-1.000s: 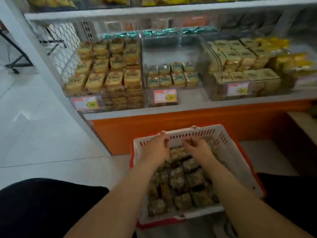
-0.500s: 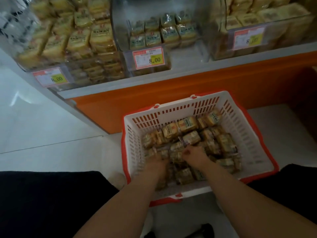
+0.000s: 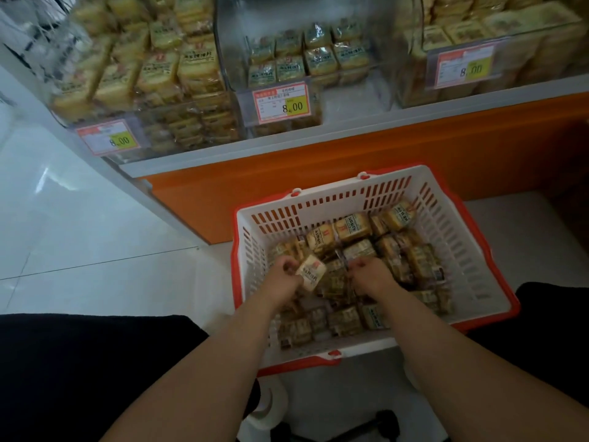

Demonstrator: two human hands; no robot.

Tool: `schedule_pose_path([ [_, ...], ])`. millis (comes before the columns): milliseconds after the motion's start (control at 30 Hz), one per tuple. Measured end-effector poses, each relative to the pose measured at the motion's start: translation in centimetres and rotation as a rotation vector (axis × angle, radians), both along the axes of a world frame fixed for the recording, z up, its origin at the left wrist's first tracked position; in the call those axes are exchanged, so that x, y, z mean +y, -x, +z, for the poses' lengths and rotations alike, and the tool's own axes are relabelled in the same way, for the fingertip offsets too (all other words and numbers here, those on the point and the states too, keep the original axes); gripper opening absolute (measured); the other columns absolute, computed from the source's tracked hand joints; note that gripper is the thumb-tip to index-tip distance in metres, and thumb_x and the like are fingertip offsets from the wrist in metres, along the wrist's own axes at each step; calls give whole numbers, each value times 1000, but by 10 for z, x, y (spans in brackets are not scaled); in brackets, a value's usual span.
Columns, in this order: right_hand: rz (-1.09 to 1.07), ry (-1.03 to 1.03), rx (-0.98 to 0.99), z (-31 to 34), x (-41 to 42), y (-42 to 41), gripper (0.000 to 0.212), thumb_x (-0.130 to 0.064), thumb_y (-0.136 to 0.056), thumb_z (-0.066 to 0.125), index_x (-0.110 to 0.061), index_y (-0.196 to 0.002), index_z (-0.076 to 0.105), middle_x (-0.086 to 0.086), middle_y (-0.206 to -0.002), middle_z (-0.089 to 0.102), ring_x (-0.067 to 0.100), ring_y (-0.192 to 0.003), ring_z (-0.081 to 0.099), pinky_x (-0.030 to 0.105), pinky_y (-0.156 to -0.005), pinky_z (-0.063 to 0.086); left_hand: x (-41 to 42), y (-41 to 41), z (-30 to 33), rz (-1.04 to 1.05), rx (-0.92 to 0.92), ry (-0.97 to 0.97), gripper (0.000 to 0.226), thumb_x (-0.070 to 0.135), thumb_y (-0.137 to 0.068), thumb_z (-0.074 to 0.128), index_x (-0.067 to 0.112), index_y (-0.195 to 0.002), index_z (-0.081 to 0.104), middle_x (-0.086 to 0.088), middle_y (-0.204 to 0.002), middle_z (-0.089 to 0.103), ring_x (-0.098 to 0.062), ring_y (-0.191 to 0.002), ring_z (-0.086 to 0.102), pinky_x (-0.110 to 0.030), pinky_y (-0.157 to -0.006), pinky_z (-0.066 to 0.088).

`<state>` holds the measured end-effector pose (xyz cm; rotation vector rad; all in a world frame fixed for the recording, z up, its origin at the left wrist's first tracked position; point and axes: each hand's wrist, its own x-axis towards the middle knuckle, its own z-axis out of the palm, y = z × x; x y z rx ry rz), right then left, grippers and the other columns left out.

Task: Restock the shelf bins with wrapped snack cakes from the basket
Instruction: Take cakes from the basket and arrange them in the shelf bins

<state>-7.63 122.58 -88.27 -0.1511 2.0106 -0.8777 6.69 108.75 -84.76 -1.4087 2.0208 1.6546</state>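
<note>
Both bare forearms reach down into the white slotted plastic basket with orange rim point(image 3: 251, 250), which sits on the pale tiled floor point(image 3: 79, 244) in front of the orange shelf base point(image 3: 318, 161). Left hand point(image 3: 285, 277) is over the basket's left-middle, fingers curled round a single wrapped snack cake in pale yellow film point(image 3: 310, 272), which sits tilted above the pile. Right hand point(image 3: 368, 277) is at the basket's centre, fingers curled down into the loose pile of wrapped snack cakes point(image 3: 392, 247); cannot tell whether it actually grips one. Pile fills the basket bottom, thicker toward the far right corner. Dark trouser legs at both lower edges of view.

Further back, on the white shelf ledge point(image 3: 350, 126), three clear plastic bins: left bin point(image 3: 140, 122) stacked high with yellow cakes, middle bin point(image 3: 360, 94) holding only a few rows at the back, right bin point(image 3: 411, 74) well filled. Each front carries a red-and-yellow price tag point(image 3: 282, 103) reading 8.00.
</note>
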Motion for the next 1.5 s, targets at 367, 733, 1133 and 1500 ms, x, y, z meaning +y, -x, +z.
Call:
schedule_pose_path([
  [367, -31, 530, 62, 139, -27, -4, 17, -29, -95, 63, -15, -102, 67, 6, -100, 72, 25, -99, 69, 40, -84, 58, -21, 13, 136, -166, 195, -204, 51, -6, -87, 64, 22, -126, 45, -14, -115, 66, -28, -103, 69, -41, -86, 59],
  [733, 458, 507, 730, 233, -62, -55, 75, -45, -77, 78, -36, -139, 37, -18, -144, 35, -2, -128, 36, 21, -105, 36, -101, -11, 253, -388, 143, -175, 26, 2, -96, 58, 10, -119, 53, -15, -110, 73, -25, -102, 71, -32, -86, 58],
  [1133, 440, 544, 949, 286, -141, -29, 55, -32, -82, 75, -35, -127, 42, -19, -127, 41, -3, -112, 42, 11, -83, 40, -163, -9, 301, -268, 357, 204, 35, 28, -97, 61, 15, -129, 54, 0, -114, 69, -12, -101, 69, -34, -92, 55],
  [1500, 627, 567, 1009, 355, -315, 44, 52, -34, -80, 79, -23, -124, 54, -4, -124, 57, 14, -113, 54, 29, -91, 46, -217, 2, 294, 1, 378, 707, 46, 29, -101, 51, 18, -144, 38, -2, -132, 58, -22, -115, 59, -39, -99, 48],
])
